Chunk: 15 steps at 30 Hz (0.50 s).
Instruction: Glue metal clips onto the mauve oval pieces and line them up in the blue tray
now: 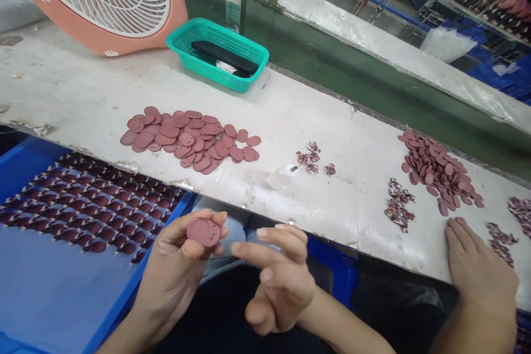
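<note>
My left hand [176, 274] pinches a flat, matte, reddish-brown oval piece [203, 232] between thumb and fingertips, just below the worn edge of the white table [290, 116]. My right hand [277, 282] hangs loosely open beside it, gripping nothing, with the forefinger stretched toward the piece. More such ovals lie heaped [191, 138] on the tabletop beyond, thin and smooth-edged.

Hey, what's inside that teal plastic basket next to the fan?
The teal plastic mesh basket holds a long flat black object, with a small white piece showing beneath it. Whatever else lies under the black object is covered.
</note>
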Available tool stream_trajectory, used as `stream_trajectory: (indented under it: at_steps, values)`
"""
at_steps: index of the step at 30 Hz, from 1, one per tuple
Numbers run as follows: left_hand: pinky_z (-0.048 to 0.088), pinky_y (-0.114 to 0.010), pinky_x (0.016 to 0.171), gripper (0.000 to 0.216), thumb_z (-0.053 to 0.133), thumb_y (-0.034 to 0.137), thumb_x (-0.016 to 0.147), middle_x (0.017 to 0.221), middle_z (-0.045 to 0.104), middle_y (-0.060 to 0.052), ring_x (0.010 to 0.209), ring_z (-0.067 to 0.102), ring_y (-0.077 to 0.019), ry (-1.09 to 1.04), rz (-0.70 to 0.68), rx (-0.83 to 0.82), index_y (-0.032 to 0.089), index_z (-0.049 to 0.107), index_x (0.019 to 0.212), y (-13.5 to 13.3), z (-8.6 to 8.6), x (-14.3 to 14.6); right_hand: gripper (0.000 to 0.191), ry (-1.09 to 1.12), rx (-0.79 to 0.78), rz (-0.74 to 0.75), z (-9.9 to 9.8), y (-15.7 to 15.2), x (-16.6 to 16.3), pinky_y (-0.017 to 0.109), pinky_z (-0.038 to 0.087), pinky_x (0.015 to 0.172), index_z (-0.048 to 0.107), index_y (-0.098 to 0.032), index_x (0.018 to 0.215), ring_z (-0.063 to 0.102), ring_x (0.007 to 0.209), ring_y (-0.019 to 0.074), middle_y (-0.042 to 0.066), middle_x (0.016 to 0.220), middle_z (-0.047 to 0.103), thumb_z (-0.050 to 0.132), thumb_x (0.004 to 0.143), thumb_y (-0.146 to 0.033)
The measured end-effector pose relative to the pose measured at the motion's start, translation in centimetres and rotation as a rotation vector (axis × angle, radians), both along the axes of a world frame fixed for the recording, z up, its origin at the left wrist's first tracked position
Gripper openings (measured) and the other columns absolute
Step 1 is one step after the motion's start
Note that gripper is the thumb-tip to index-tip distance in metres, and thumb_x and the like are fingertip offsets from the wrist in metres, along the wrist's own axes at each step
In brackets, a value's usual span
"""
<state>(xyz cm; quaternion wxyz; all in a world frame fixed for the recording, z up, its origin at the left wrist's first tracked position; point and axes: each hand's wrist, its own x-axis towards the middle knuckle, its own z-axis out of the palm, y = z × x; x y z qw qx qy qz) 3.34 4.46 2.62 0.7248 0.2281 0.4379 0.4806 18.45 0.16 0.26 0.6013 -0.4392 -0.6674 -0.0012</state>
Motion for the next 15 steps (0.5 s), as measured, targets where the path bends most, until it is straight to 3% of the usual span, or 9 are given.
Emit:
stream_trajectory:
  at_steps: [2,3,6,8,10,12,15]
  values:
    - [0.06,-0.014,0.063,0.03,0.096,0.039,0.053,0.083,0.083,0.004,0.071,0.076,-0.0145,0.025,0.009,0.082,0.034,0.083,0.08,-0.1,0.1,-0.1,0.014,0.105,-0.077,-0.01,0.7,-0.1,0.3,0.034,0.044,0.067,0.051,-0.024,0.097,0.057,0.066,0.0178,-0.003,0.067,0.065,0.048,0.099,-0.038]
    - [0.061,-0.015,0.065,0.03,0.096,0.04,0.054,0.084,0.083,0.005,0.072,0.076,-0.0151,0.045,0.01,0.122,0.034,0.083,0.08,-0.1,0.1,-0.2,0.017,0.176,-0.192,0.035,1.2,-0.1,0.4,0.032,0.043,0.063,0.053,-0.024,0.091,0.052,0.061,0.0159,-0.003,0.062,0.059,0.048,0.099,-0.037]
    - [0.062,-0.019,0.074,0.029,0.094,0.043,0.055,0.085,0.083,0.006,0.074,0.077,-0.0158,0.118,0.0,0.197,0.036,0.083,0.081,-0.3,0.1,-0.4,0.037,0.494,-0.638,0.341,2.6,0.4,0.0,0.026,0.04,0.053,0.056,-0.021,0.074,0.046,0.054,0.0115,-0.004,0.058,0.048,0.05,0.098,-0.048]
    - [0.063,-0.021,0.075,0.029,0.093,0.046,0.056,0.085,0.083,0.005,0.077,0.077,-0.0173,0.161,-0.01,0.258,0.037,0.083,0.082,-0.4,-0.2,-0.5,0.042,0.716,-0.849,0.555,3.0,0.9,-0.5,0.023,0.035,0.049,0.055,-0.02,0.071,0.041,0.05,0.0084,-0.005,0.057,0.046,0.057,0.094,-0.055]
    - [0.064,-0.022,0.074,0.03,0.093,0.05,0.055,0.085,0.083,0.005,0.081,0.077,-0.0193,0.191,-0.01,0.339,0.038,0.083,0.082,-0.4,-0.6,-0.5,0.043,0.854,-0.956,0.672,2.9,1.3,-1.1,0.021,0.031,0.048,0.052,-0.019,0.069,0.035,0.05,0.0061,-0.006,0.058,0.044,0.066,0.089,-0.055]
    - [0.064,-0.022,0.076,0.032,0.093,0.053,0.052,0.084,0.083,0.004,0.083,0.077,-0.0204,0.228,-0.012,0.376,0.039,0.083,0.08,-0.5,-1.1,-0.5,0.045,0.922,-0.992,0.693,2.5,1.5,-1.5,0.02,0.03,0.049,0.05,-0.019,0.067,0.034,0.053,0.0056,-0.007,0.059,0.044,0.074,0.084,-0.053]
    - [0.064,-0.024,0.075,0.034,0.094,0.055,0.047,0.081,0.083,0.006,0.079,0.078,-0.0224,0.283,0.006,0.268,0.043,0.082,0.076,-0.5,-2.0,-0.9,0.049,0.934,-0.977,0.673,2.1,1.8,-1.8,0.019,0.031,0.05,0.048,-0.018,0.064,0.037,0.054,0.0055,-0.006,0.06,0.045,0.079,0.078,-0.053]
